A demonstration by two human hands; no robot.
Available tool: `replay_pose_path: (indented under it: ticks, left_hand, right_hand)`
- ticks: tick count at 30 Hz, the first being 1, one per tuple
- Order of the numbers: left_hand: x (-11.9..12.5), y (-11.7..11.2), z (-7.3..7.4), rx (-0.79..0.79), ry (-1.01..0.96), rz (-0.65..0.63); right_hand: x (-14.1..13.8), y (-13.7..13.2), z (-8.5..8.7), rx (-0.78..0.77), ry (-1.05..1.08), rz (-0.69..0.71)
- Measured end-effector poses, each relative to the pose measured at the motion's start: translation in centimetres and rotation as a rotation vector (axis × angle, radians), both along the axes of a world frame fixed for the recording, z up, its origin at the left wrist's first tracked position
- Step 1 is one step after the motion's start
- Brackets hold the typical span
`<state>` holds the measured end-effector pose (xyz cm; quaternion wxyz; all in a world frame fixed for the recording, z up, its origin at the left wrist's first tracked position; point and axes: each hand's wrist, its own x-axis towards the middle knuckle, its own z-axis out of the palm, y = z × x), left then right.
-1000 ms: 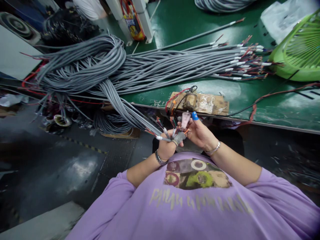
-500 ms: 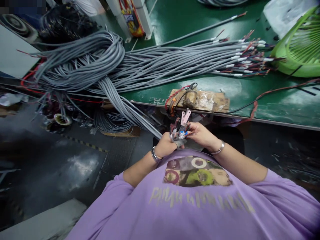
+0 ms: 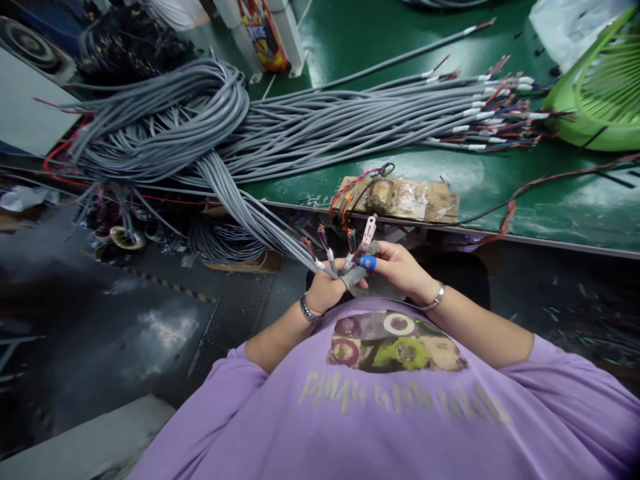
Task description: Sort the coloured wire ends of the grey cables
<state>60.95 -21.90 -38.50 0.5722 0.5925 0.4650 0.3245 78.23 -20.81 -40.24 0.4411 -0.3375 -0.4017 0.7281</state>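
My left hand (image 3: 326,291), a grey covering on its thumb, is closed around several grey cables (image 3: 280,241) that hang down from the table. Their stripped ends, with coloured wires (image 3: 324,239) and white collars, stick up past its fingers. My right hand (image 3: 407,270) is closed beside it, with a blue band (image 3: 368,262) on the thumb and a grey cover on a fingertip. A small pink tool (image 3: 369,230) with a hole in its end juts up from the right fingers, against one cable end. What its lower end grips is hidden by the fingers.
A large bundle of grey cables (image 3: 350,120) lies along the green table (image 3: 420,40). A wooden block (image 3: 420,200) with wires sits at the front edge. To the right stands a green fan-like guard (image 3: 600,100); a coil of cable (image 3: 225,247) lies below the table.
The cable ends in my left hand have spread apart and lean left. The pink tool's two arms, apart before, now look pressed together. My right thumb has come over into view.
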Motion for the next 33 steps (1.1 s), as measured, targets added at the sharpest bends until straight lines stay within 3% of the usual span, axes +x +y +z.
replay_pose_path:
  ticks: [3, 5, 11, 24, 30, 33]
  left_hand:
    - [-0.4, -0.3, 0.3, -0.010, 0.011, -0.032]
    - [-0.5, -0.7, 0.0, 0.001, -0.016, 0.038]
    - [-0.2, -1.1, -1.5, 0.001, -0.149, 0.245]
    - [-0.3, -0.9, -1.4, 0.003, -0.070, 0.151]
    - [0.1, -1.1, -1.1, 0.026, -0.083, 0.265]
    - [0.2, -1.1, -1.3, 0.028, -0.133, 0.287]
  right_hand:
    - [-0.6, 0.2, 0.7, 0.023, 0.024, 0.099]
    - [-0.8, 0.3, 0.9, 0.008, 0.014, 0.119]
    - [-1.2, 0.4, 0.8, 0.005, -0.046, -0.003]
    - [-1.6, 0.4, 0.3, -0.072, -0.030, 0.015]
    - [-2.5, 0.0, 0.2, -0.115, -0.018, -0.099]
    - [-2.0, 0.0, -0.2, -0.127, 0.035, -0.071]
